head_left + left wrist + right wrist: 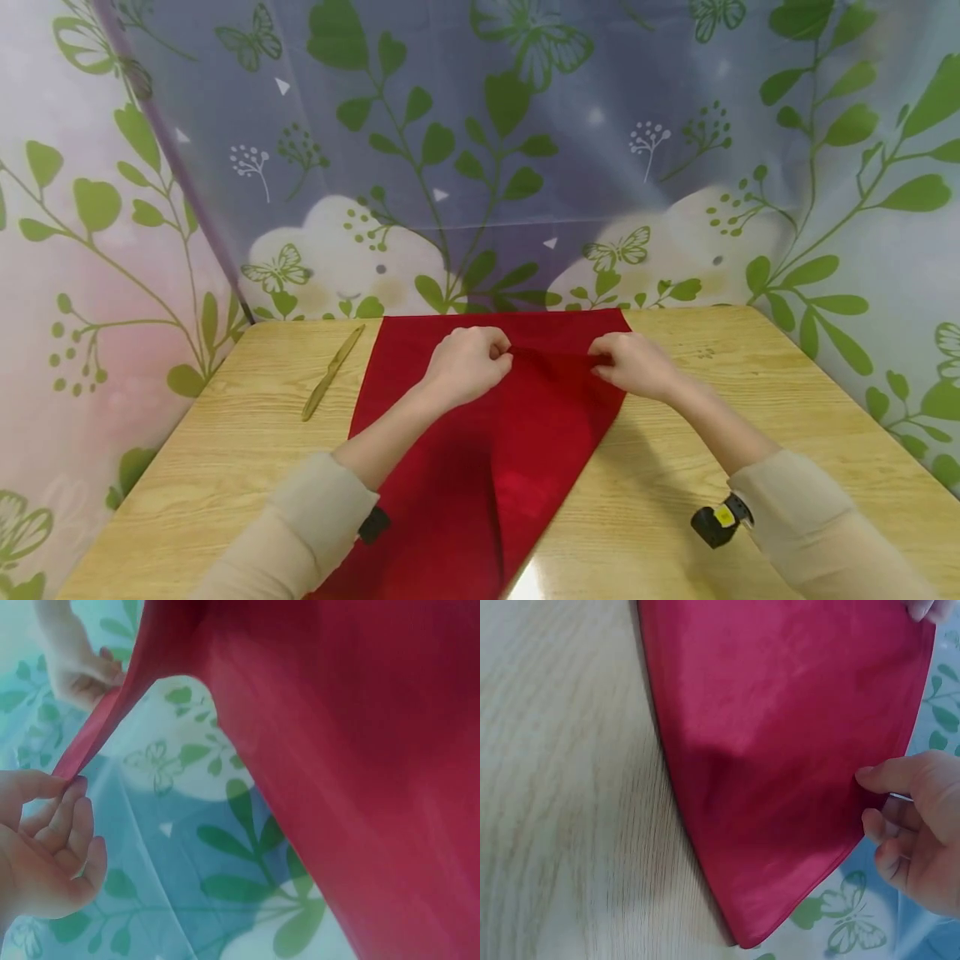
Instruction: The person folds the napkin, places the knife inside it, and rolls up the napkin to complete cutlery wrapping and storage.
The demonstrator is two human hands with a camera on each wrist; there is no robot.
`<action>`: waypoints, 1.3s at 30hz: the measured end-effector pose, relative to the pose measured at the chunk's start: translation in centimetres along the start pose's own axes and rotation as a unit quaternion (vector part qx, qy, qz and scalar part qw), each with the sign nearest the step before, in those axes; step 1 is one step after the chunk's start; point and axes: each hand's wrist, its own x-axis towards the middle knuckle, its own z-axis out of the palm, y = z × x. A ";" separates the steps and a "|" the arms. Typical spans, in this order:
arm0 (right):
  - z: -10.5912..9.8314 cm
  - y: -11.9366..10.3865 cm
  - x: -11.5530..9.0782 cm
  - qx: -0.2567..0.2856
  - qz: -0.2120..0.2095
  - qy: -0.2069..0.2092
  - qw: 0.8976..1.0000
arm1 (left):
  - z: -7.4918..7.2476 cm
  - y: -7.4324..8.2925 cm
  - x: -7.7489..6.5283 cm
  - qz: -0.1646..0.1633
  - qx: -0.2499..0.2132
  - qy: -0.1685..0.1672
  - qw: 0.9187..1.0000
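Observation:
A red cloth napkin [442, 475] lies lengthwise over the table, with one layer lifted near its far end. My left hand [468, 364] pinches the edge of that layer between thumb and fingers. To the right, my right hand [636, 364] pinches the same edge, and the cloth stretches between the two. In the left wrist view the lifted edge [97, 731] runs as a narrow strip from one hand to the other. The right wrist view shows the right thumb on top of the napkin [780, 750], fingers curled beneath, and a pointed corner hanging at the bottom.
A gold table knife [333, 372] lies on the wooden table [247, 433], left of the napkin. Behind the table's far edge hangs a printed curtain [450, 150] with leaves and butterflies, and similar cloth flanks both sides.

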 end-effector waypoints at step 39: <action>7.9 -4.3 2.9 -0.121 -0.214 -0.121 0.962 | -7.9 -9.2 3.5 -0.100 0.101 0.050 0.989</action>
